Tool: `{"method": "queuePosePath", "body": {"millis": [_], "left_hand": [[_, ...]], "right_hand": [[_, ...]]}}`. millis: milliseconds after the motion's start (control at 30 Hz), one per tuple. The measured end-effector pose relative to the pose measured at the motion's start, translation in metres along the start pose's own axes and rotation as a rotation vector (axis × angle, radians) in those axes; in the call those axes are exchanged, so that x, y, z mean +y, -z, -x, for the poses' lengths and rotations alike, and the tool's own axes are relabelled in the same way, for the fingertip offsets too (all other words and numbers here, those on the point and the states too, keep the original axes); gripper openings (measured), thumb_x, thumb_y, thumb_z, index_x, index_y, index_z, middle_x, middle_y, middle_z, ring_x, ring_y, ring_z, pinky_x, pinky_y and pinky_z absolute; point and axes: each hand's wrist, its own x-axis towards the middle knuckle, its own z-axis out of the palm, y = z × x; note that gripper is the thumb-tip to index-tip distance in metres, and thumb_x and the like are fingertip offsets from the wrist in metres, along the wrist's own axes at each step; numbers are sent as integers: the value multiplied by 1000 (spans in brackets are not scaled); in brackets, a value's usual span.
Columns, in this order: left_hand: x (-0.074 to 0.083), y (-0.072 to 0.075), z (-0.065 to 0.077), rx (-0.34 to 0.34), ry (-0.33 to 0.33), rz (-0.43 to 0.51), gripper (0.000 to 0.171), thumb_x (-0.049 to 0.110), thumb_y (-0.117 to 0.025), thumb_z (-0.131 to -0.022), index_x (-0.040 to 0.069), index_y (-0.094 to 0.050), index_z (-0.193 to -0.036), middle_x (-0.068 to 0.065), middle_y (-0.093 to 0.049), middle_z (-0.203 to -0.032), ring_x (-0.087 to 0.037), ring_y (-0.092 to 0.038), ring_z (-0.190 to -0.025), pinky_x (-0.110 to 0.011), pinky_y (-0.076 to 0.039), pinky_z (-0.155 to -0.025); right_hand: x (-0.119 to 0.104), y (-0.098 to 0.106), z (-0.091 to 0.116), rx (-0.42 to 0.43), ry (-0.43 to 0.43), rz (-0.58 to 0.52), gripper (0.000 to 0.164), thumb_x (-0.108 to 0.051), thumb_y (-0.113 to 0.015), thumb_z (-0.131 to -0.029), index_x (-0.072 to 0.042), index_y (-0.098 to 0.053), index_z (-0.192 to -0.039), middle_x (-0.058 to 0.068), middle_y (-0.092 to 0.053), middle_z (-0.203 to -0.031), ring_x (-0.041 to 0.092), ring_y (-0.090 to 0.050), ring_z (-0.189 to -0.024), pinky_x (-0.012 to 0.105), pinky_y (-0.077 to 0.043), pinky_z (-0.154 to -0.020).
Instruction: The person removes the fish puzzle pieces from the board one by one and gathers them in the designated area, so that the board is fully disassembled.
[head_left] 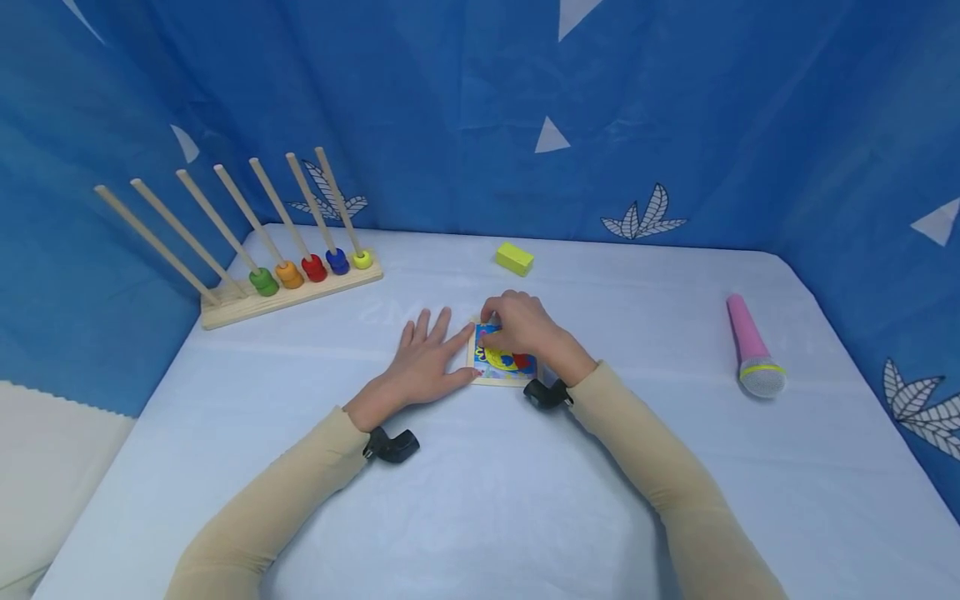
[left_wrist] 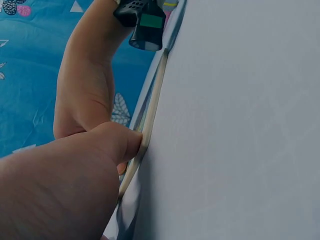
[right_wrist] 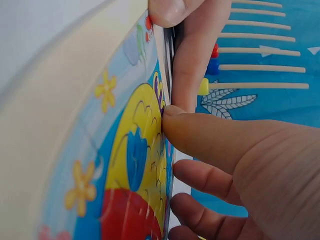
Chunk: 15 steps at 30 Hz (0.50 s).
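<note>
A small picture jigsaw puzzle (head_left: 501, 363) in a pale wooden frame lies on the table, showing a yellow fish with red and blue parts (right_wrist: 131, 145). My left hand (head_left: 426, 367) lies flat beside it, fingers spread; its index fingertip and thumb touch the frame's left side. In the left wrist view that thumb (left_wrist: 125, 142) presses against the frame's edge (left_wrist: 156, 95). Over the upper left of the picture, my right hand (head_left: 525, 323) bends its fingers and pinches a puzzle piece with thumb (right_wrist: 210, 132) and index finger. The piece is mostly hidden, and whether it is raised cannot be told.
A wooden bead stand (head_left: 292, 293) with upright rods and coloured beads is at the back left. Beyond the puzzle sits a yellow-green block (head_left: 514, 258). A pink toy microphone (head_left: 750, 346) lies at the right. Blue curtain (head_left: 480, 117) hangs behind the white table (head_left: 450, 517).
</note>
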Motion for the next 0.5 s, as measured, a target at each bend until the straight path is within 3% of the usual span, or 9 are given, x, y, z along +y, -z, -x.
{"method": "queuePosePath", "body": {"millis": [200, 500], "left_hand": [[-3, -3, -1, 8, 4, 0, 79, 58, -54, -97, 24, -28, -163, -20, -5, -172, -50, 6, -157, -69, -1, -124], [-3, -6, -3, 23, -3, -6, 78, 58, -53, -97, 23, -28, -162, -20, -6, -172, -50, 5, -157, -69, -2, -124]], "right_hand": [[0, 1, -1, -42, -31, -67, 34, -31, -79, -89, -10, -71, -115, 8, -68, -107, 22, -60, -95, 37, -53, -88], [4, -1, 1, -30, -4, -93, 35, -29, -80, -88, -8, -73, -115, 8, -68, -106, 22, -60, -95, 37, -54, -89]]}}
